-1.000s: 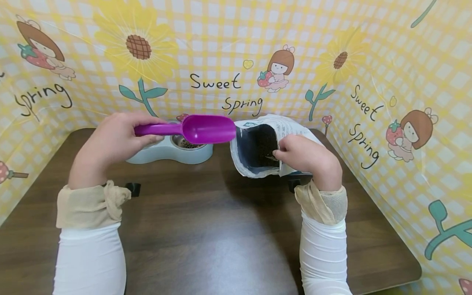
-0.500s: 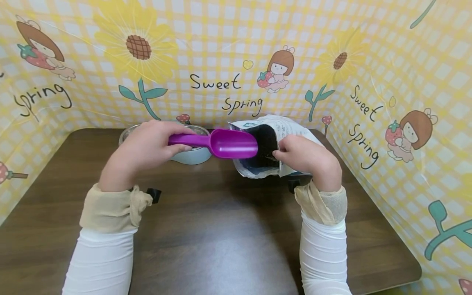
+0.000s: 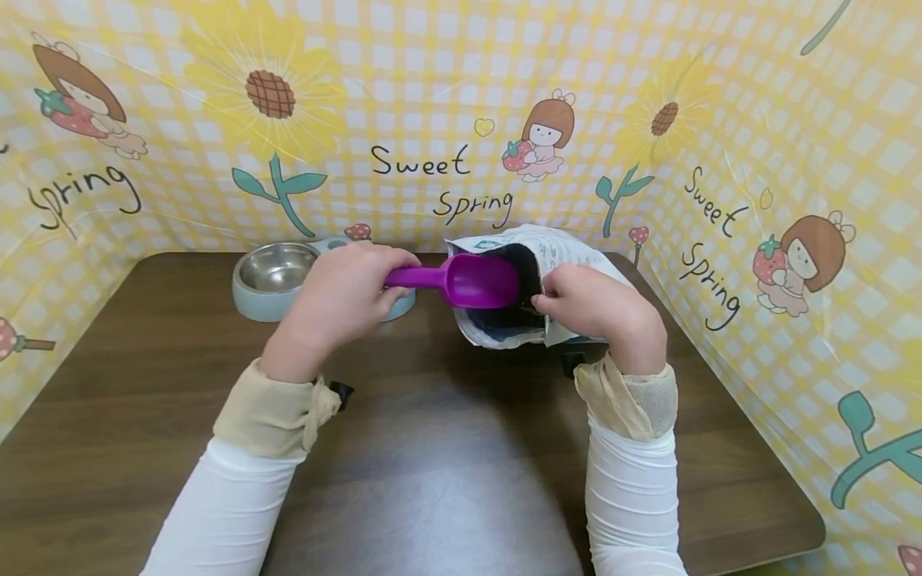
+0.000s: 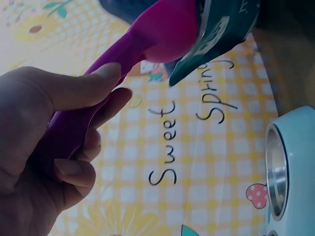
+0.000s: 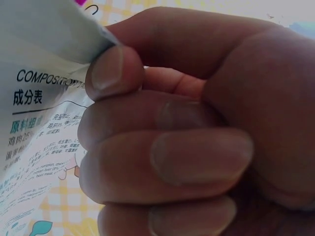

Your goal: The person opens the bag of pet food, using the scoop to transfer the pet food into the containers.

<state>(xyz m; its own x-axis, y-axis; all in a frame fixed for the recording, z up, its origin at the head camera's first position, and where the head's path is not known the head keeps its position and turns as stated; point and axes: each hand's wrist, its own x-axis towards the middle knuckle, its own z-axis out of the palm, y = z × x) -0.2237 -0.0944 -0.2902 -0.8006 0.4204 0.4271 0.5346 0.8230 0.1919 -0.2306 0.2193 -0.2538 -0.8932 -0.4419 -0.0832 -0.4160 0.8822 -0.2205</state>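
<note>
In the head view my left hand (image 3: 342,300) grips a purple scoop (image 3: 481,282) by its handle. The scoop's bowl is at the mouth of a white food bag (image 3: 572,246), its front part inside. The bag lies with its dark opening facing left; what it contains is hard to make out. My right hand (image 3: 601,302) pinches the edge of that opening. Close up in the right wrist view, thumb and forefinger hold the printed bag wall (image 5: 34,118). In the left wrist view, fingers (image 4: 81,177) wrap the scoop handle (image 4: 74,128).
Behind my left hand stands a pale blue double pet bowl (image 3: 252,307) with steel inserts; my hand covers most of its right half. All this is on a dark wooden table (image 3: 432,448). A yellow checked cloth (image 3: 432,96) forms walls at the back and sides.
My left hand has moved right with the scoop, taking it from outside the bag into its mouth. The pet bowl's left half has come into view. My right hand stays put.
</note>
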